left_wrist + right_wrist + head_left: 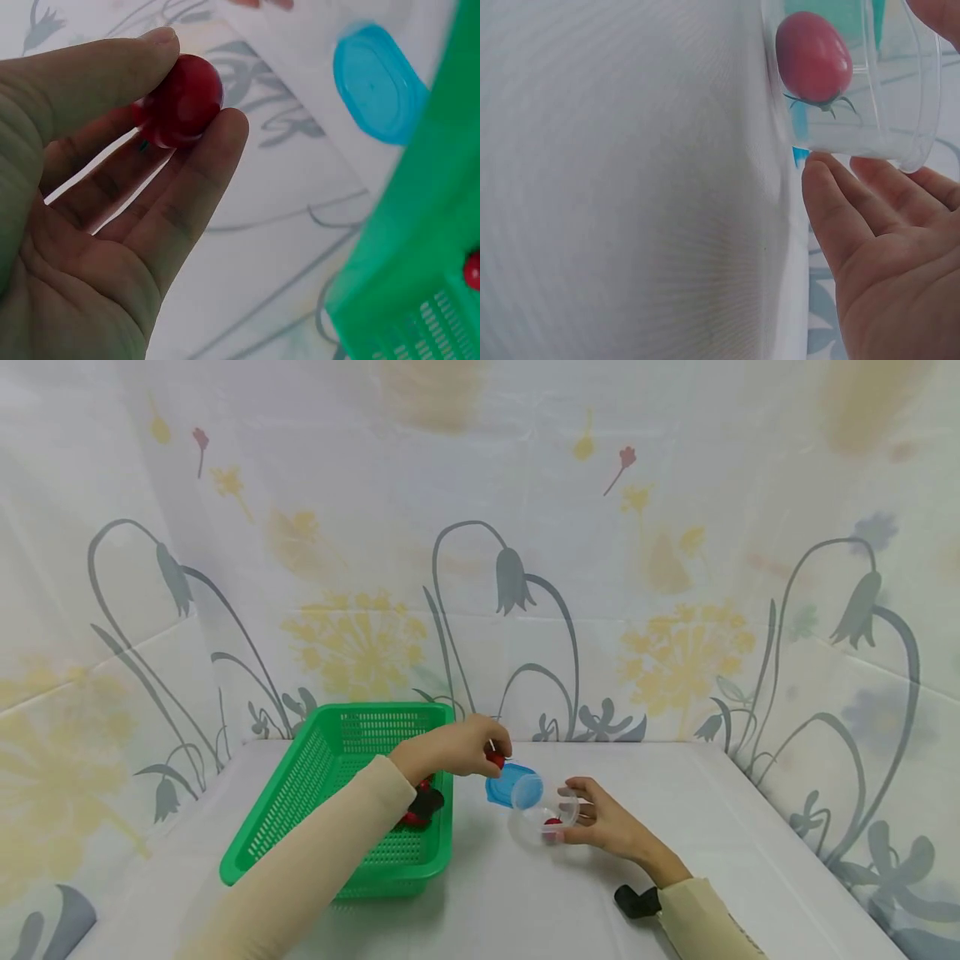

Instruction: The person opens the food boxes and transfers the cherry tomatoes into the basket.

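A red cherry tomato (184,101) is pinched between the thumb and fingertips of my left hand (461,748), which hovers just right of the green basket (448,847). My right hand (603,820) holds a clear plastic container (900,146) from its right side, thumb on one side and fingers on the other. Inside this container lies another cherry tomato (814,56) with its green stem leaves showing. Behind and to the left of the container, a blue lid (498,787) rests on the table.
More red tomatoes (414,820) lie in the basket, partly hidden by the left wrist and its black camera (427,802). A white, flower-patterned sheet (480,635) hangs behind the white table (517,902).
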The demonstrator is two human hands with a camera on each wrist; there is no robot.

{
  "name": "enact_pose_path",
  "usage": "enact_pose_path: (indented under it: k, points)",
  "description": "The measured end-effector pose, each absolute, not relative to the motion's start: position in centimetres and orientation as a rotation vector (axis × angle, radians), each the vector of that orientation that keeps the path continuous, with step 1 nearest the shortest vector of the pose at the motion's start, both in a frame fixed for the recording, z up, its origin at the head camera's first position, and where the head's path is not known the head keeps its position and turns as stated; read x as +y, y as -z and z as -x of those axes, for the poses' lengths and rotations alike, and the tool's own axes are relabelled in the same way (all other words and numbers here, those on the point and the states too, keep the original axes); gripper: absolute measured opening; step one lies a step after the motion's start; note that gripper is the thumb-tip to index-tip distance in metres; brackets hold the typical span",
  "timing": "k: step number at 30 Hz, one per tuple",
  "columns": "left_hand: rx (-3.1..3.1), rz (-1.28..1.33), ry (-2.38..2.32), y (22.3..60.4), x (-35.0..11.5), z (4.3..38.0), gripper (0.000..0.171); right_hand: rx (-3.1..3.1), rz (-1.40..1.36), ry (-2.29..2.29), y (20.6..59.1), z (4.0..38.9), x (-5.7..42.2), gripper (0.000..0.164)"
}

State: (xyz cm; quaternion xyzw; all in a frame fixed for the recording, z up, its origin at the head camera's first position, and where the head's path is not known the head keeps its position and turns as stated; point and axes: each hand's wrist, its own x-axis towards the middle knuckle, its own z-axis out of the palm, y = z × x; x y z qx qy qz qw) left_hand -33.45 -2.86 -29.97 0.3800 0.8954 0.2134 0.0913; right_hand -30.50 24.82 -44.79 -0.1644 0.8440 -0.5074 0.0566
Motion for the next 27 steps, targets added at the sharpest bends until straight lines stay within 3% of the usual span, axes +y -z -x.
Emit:
enact_pose_path:
  k: [15,27]
  points:
    - [2.769,-1.022,-0.668,31.8,-12.2,34.2,0.022,2.580,0.531,1.524,44.6,30.4,24.9,0.089]
    - [2.791,-0.908,-0.611,35.6,-16.2,35.3,0.023,2.552,0.531,1.580,44.7,30.3,24.8,0.087]
